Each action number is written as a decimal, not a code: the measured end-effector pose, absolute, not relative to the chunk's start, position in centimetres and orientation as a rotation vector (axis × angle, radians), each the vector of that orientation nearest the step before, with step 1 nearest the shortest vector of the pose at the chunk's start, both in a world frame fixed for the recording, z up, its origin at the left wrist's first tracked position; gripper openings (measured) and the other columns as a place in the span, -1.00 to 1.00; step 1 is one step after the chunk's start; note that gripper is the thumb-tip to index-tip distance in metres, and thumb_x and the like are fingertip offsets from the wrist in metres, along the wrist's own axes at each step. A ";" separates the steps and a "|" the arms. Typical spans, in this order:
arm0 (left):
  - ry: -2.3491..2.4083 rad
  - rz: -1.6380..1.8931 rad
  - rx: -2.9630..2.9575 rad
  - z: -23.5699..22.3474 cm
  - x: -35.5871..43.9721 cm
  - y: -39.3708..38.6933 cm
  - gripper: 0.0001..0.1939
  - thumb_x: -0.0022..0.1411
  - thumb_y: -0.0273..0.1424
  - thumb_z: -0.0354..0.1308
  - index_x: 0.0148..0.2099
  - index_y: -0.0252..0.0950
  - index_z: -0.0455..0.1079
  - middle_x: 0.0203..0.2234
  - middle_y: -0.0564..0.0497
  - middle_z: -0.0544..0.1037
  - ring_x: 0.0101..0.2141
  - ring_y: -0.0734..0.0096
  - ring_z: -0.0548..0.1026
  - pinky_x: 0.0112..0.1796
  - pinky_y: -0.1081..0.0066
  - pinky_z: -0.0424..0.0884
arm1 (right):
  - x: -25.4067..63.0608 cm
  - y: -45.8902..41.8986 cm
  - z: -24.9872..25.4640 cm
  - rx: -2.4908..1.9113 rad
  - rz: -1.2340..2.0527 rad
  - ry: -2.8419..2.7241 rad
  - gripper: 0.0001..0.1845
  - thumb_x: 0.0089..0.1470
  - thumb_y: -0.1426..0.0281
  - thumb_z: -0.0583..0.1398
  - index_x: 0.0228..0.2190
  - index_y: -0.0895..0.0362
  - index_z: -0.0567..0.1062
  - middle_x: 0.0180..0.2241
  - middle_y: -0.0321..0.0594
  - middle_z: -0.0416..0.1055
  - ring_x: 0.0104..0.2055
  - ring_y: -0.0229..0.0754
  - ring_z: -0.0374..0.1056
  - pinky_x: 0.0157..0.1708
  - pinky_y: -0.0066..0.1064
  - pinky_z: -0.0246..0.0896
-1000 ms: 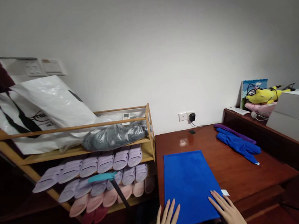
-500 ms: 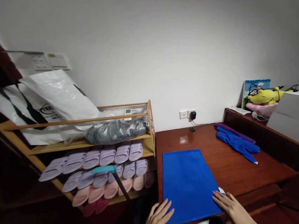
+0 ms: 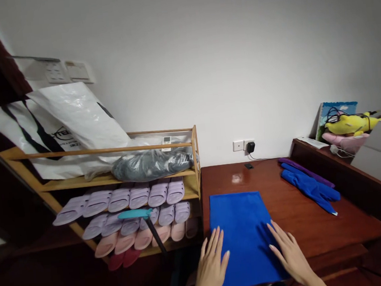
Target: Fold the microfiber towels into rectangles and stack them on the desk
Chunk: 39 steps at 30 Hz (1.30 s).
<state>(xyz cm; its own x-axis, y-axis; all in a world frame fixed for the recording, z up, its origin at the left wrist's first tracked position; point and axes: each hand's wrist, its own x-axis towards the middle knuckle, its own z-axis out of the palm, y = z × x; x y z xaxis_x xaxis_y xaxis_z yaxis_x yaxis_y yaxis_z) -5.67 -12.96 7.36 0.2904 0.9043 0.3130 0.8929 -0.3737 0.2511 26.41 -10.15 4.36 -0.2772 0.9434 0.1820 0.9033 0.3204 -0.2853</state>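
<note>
A blue cloth (image 3: 241, 228) lies flat as a rectangle on the reddish-brown desk (image 3: 306, 226), its near end at the desk's front edge. Over its left side is my left hand (image 3: 212, 262), palm down with the fingers stretched out. My right hand (image 3: 288, 252) is at the cloth's right side, fingers extended and thumb apart, casting a shadow on the fabric. Neither hand grips anything; whether the palms press on the cloth or hover just above it I cannot tell.
Crumpled blue cloth (image 3: 309, 187) and a purple cloth (image 3: 318, 178) lie at the desk's right. A wooden rack (image 3: 196, 160) on the left holds slippers (image 3: 137, 196) and a white bag (image 3: 76, 118). A black plug (image 3: 250, 147) sits in the wall socket.
Both hands have moved forward, away from the cloth's near corners and further up along its sides. The cloth still lies flat. The whole view has shifted slightly.
</note>
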 end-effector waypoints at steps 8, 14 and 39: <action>1.806 0.474 2.436 -0.2 -8.2 -11.0 -0.35 0.28 -0.18 -0.06 0.31 0.06 -0.29 0.26 0.04 0.02 0.20 0.06 0.12 0.10 -0.08 0.17 | 24.8 -8.0 0.7 -1.660 0.209 -2.310 -0.38 0.13 0.00 -0.05 0.20 -0.21 0.01 0.27 -0.31 -0.03 0.28 -0.02 -0.05 0.17 0.01 0.04; 1.958 0.666 2.471 2.4 -4.4 -3.6 -0.42 0.32 -0.32 -0.19 0.34 -0.16 -0.22 0.28 0.01 -0.03 0.25 0.19 -0.01 0.18 0.05 0.07 | 20.6 -1.5 3.2 -1.628 0.306 -2.189 -0.38 0.18 0.01 -0.16 0.22 -0.08 0.02 0.29 -0.30 -0.12 0.32 -0.13 -0.21 0.23 -0.07 -0.10; 2.192 0.506 2.386 3.3 -4.5 5.3 -0.46 0.32 -0.29 -0.24 0.33 -0.15 -0.11 0.30 0.00 -0.07 0.27 0.16 -0.07 0.19 -0.04 -0.09 | 21.5 7.4 2.3 -1.895 0.230 -1.946 -0.30 0.17 0.00 -0.21 0.24 0.08 -0.02 0.31 -0.20 -0.21 0.34 -0.15 -0.33 0.28 -0.10 -0.28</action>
<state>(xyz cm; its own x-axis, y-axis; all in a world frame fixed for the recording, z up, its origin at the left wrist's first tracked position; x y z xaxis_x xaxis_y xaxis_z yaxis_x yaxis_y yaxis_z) -4.55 5.30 3.35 0.0635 0.9469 0.3152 0.9893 -0.1014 0.1052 21.52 7.44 2.34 0.0106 0.9844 0.1757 0.9162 0.0608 -0.3961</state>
